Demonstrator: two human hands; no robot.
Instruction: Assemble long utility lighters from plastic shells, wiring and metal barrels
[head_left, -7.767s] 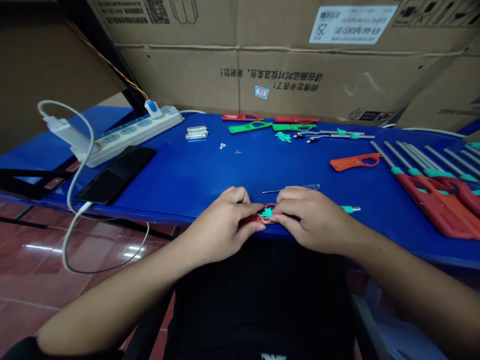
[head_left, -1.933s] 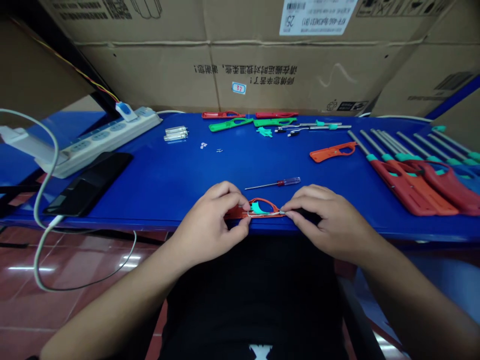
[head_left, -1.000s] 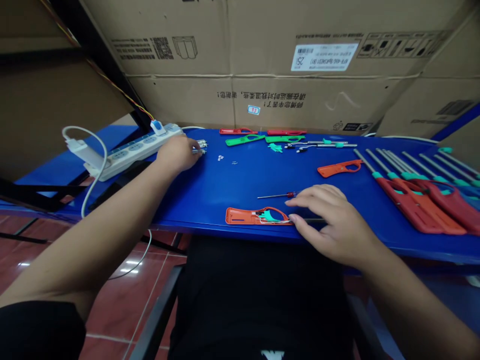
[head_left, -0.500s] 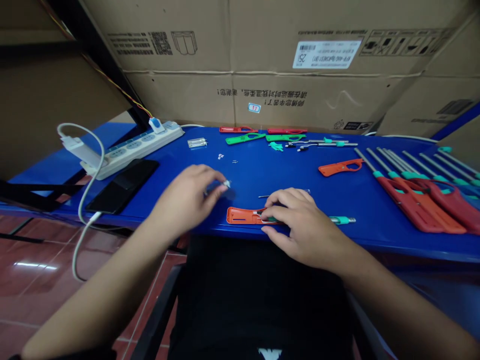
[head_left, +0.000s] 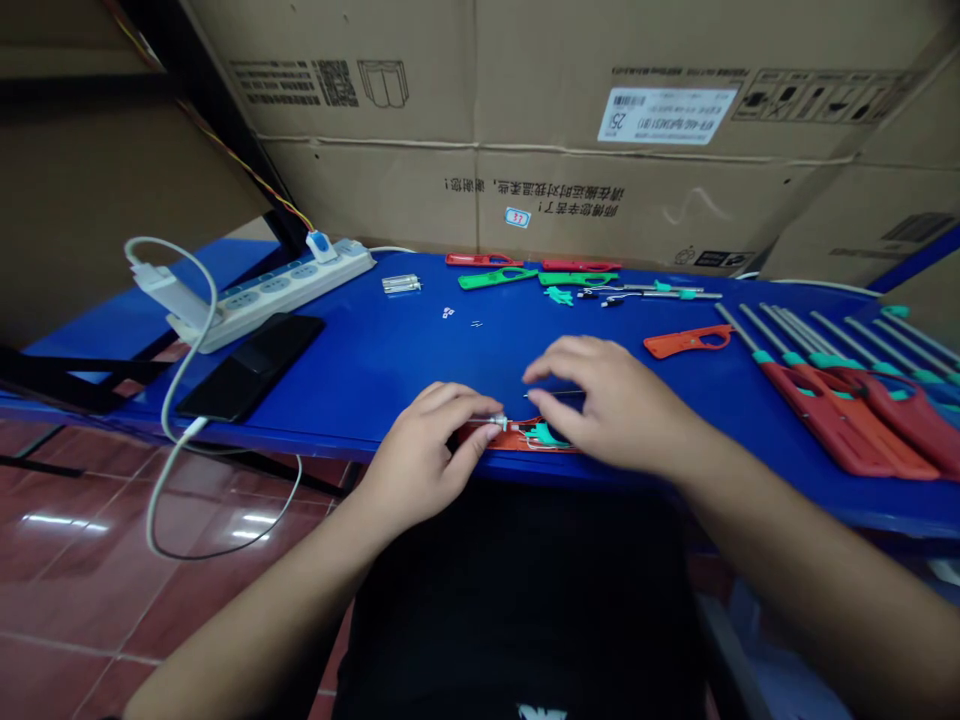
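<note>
An orange plastic lighter shell (head_left: pixel 517 438) lies open at the front edge of the blue table (head_left: pixel 360 380), with thin wires and a teal part (head_left: pixel 547 435) inside it. My left hand (head_left: pixel 424 455) pinches a small metal cylinder (head_left: pixel 498 422) between finger and thumb, right at the shell's left end. My right hand (head_left: pixel 604 390) hovers just behind the shell, fingers apart, holding nothing. Beneath those fingers, a thin screwdriver shaft (head_left: pixel 555 394) shows on the table. The hand hides the rest of the screwdriver.
At the left lie a power strip (head_left: pixel 274 292) and a black phone (head_left: pixel 251 365) with a white cable. Further back are small metal cylinders (head_left: pixel 401 284) and red and green lighter shells (head_left: pixel 495 272). Assembled red lighters (head_left: pixel 844 415) are piled at the right, before cardboard boxes.
My left hand has come in from mid-table and brought the small cylinder to the shell. My right hand has lifted off the shell and moved back, uncovering its teal part.
</note>
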